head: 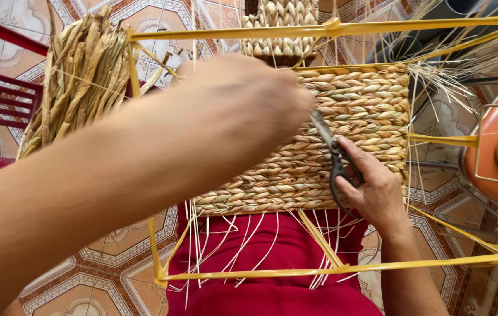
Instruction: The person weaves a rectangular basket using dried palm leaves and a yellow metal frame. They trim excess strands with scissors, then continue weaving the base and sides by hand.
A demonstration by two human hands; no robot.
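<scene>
Yellow metal frame [331, 270] surrounds a woven straw panel [354, 134] resting over the red-clothed lap. Dried straw bundle [79, 76] lies at left. The left hand [243, 105] covers the panel's upper edge; its grip cannot be seen. The right hand [375, 190] is closed around dark scissors [334, 158] against the weave.

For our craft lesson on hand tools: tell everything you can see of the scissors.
The scissors are small, dark grey metal, worn-looking. The right hand grips their looped handles; the blades point up and left, lying against the woven straw panel, tips by the left hand. Whether the blades are open is unclear.
</scene>
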